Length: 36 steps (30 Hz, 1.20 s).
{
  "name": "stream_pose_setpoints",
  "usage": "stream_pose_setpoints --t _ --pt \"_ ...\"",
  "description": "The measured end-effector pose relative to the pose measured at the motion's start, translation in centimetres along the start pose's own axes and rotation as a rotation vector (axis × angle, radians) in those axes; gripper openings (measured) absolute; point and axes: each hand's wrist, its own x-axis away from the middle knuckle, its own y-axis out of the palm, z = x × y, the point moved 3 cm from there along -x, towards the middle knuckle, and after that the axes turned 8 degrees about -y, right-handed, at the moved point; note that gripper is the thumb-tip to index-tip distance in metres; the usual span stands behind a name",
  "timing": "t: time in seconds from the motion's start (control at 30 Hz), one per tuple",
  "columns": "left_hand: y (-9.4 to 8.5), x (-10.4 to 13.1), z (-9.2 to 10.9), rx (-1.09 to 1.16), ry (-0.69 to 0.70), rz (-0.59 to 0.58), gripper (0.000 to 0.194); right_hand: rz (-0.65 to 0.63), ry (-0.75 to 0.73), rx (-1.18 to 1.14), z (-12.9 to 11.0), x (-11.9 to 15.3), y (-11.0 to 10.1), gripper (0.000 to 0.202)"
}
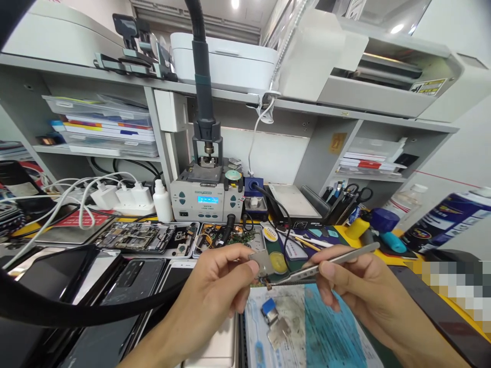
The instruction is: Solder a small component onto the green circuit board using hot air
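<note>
Between its thumb and fingers, my left hand (220,286) pinches a small part with a flat silver metal face (262,262); I cannot tell exactly what it is. My right hand (360,289) grips metal tweezers (333,261), whose tips reach left to the lower edge of that part. A tiny copper-coloured piece (269,286) shows at the tips; whether they pinch it is unclear. Below both hands lies a stained white and blue work pad (337,327). On it rest a blue-topped metal piece (269,309) and a thin silver plate (279,333).
A hot-air station (207,199) with a lit display stands at the back. Phones (134,291) lie on the left, crossed by a black tube (95,312). Opened devices (134,237) sit behind them. Bottles and a spray can (447,220) stand at right.
</note>
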Motion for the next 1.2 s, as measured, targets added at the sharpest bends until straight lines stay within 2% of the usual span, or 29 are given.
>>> stream_pose_setpoints --t 0.2,0.4,0.53,0.63,0.9,1.2 --pt "-0.2 0.0 -0.1 0.033 0.011 0.02 0.028 -0.013 -0.045 0.034 -0.5 0.0 -0.5 0.012" --pt "-0.3 -0.1 0.0 0.041 0.048 0.035 0.03 -0.068 -0.197 0.158 -1.3 0.8 -1.9 0.013" --pt "-0.3 0.2 0.1 -0.015 0.099 0.045 0.032 -0.133 -0.335 0.29 -1.3 1.5 -1.4 0.017" --pt "-0.2 0.5 0.2 -0.028 0.116 0.035 0.033 -0.129 -0.4 0.379 -1.7 1.7 -0.7 0.019" --pt "0.0 0.6 0.3 -0.045 0.133 0.017 0.031 -0.097 -0.49 0.572 -2.4 2.0 -0.2 0.02" --pt "-0.2 0.5 -0.1 -0.032 0.111 0.014 0.034 -0.12 -0.49 0.626 -2.5 2.1 -0.4 0.021"
